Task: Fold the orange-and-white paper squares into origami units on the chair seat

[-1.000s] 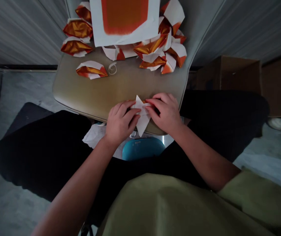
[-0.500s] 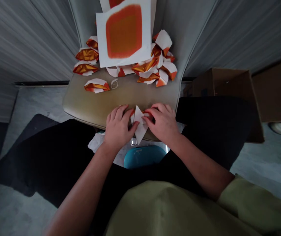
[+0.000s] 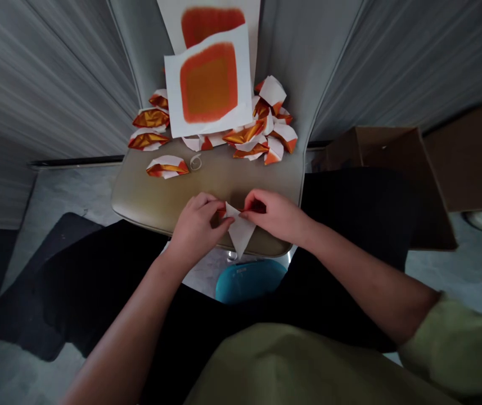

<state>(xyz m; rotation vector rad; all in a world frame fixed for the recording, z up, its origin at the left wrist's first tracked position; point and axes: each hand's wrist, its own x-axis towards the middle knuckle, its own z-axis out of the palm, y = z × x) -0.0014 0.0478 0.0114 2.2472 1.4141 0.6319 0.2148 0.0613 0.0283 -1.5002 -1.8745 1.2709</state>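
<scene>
The left hand (image 3: pixel 196 228) holds the left side of a small white folded paper piece with orange at its far edge (image 3: pixel 241 230), thumb and forefinger drawn close together on it. The right hand (image 3: pixel 276 218) pinches the same piece at its far right side between thumb and fingertips, the fingers curled to a narrow grip. The piece is at the near edge of a tan-grey padded chair seat (image 3: pixel 219 180), its white point aimed toward the person.

Farther left on the seat lies a boat-shaped white, orange and gold folded paper (image 3: pixel 167 167), with a thin pale curled strand (image 3: pixel 196 162) just to its right. Beyond these, a group of similar folded papers (image 3: pixel 151 118) sits at the far left and a larger pile of them (image 3: pixel 272 90) at the far right. Between the two groups is a white square sheet with an orange-and-gold patch (image 3: pixel 209 84), overlapping another white sheet with an orange-red patch (image 3: pixel 211 25) behind it.
</scene>
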